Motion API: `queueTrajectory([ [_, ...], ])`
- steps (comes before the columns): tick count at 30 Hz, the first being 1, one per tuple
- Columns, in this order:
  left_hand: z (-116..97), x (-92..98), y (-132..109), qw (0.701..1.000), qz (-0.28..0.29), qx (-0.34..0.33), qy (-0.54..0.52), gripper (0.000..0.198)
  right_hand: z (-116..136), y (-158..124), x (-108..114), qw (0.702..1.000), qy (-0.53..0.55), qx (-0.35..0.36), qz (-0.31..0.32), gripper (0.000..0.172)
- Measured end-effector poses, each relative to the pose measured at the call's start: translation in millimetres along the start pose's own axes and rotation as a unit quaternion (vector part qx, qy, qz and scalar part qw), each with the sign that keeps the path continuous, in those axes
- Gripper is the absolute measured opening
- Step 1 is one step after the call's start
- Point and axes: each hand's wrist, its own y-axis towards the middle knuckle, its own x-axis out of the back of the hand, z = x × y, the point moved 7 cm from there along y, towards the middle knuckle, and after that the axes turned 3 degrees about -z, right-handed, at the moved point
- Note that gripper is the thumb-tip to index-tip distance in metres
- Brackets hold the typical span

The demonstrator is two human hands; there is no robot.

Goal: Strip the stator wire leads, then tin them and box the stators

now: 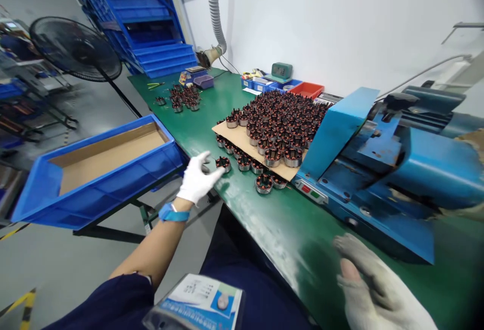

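My left hand (198,177), in a white glove, reaches over the front edge of the green table with thumb and fingers apart. Just beyond its thumb sits a copper-wound motor stator (223,164); I see no grip on it. More stators stand in a row beneath a cardboard sheet (242,139), and one stator (263,183) sits forward of them. On top of the sheet many stators (283,123) are packed together. My right hand (374,284), in a worn glove with a bare thumb tip, is half curled above the table at lower right, a gap between thumb and fingers and nothing visible inside.
A blue machine (363,168) with a red and green switch occupies the table's right side. At left, a blue crate (109,188) lined with cardboard rests on a stand beside a fan (75,50). Further back are loose stators (183,98) and a red bin (307,90).
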Motion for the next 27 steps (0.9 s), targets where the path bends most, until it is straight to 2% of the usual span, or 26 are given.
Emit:
queueTrajectory([
  [2, -19, -16.5, -12, 0.993, 0.046, -0.052, 0.096, 0.071, -3, 0, -4, 0.998, -0.003, 0.041, 0.039, 0.023],
  [5, -30, -29.4, -11, 0.978, 0.065, -0.065, 0.187, 0.05, -12, -1, -7, 0.996, -0.008, 0.066, 0.051, 0.024],
  [8, -39, -28.0, -12, 0.987, 0.046, -0.096, 0.118, 0.037, -20, -1, -10, 0.998, 0.001, 0.039, 0.044, 0.022],
  [10, -61, -22.0, -25, 0.985, 0.027, -0.172, 0.01, 0.031, -20, 2, -15, 0.999, 0.006, 0.007, 0.046, 0.022],
  [11, -78, -18.7, -36, 0.973, 0.025, -0.225, -0.048, 0.027, -19, 4, -19, 0.998, 0.005, -0.014, 0.057, 0.025],
  [13, -120, -17.3, -64, 0.926, 0.072, -0.339, -0.149, 0.021, -13, 8, -28, 0.995, 0.018, -0.057, 0.085, 0.037],
  [15, -163, -23.9, -93, 0.858, 0.168, -0.435, -0.215, 0.023, -3, 13, -35, 0.989, 0.084, -0.074, 0.099, 0.067],
  [16, -182, -29.6, -105, 0.826, 0.214, -0.466, -0.233, 0.025, 3, 16, -36, 0.985, 0.127, -0.067, 0.094, 0.083],
  [17, -199, -36.5, -114, 0.797, 0.253, -0.489, -0.248, 0.029, 7, 19, -36, 0.983, 0.153, -0.065, 0.079, 0.091],
  [18, -213, -43.7, -121, 0.775, 0.279, -0.501, -0.266, 0.033, 9, 22, -32, 0.984, 0.161, -0.062, 0.05, 0.09],
  [20, -235, -58.8, -125, 0.754, 0.298, -0.488, -0.322, 0.045, 8, 27, -20, 0.988, 0.146, -0.054, -0.015, 0.075],
  [22, -249, -77.0, -123, 0.757, 0.313, -0.426, -0.385, 0.058, 3, 30, -8, 0.988, 0.127, -0.059, -0.068, 0.06],
  [25, -264, -103.6, -124, 0.77, 0.362, -0.32, -0.417, 0.063, -10, 36, 7, 0.978, 0.134, -0.094, -0.127, 0.054],
  [27, -274, -112.8, -126, 0.767, 0.393, -0.278, -0.424, 0.06, -18, 41, 14, 0.971, 0.131, -0.117, -0.162, 0.051],
])
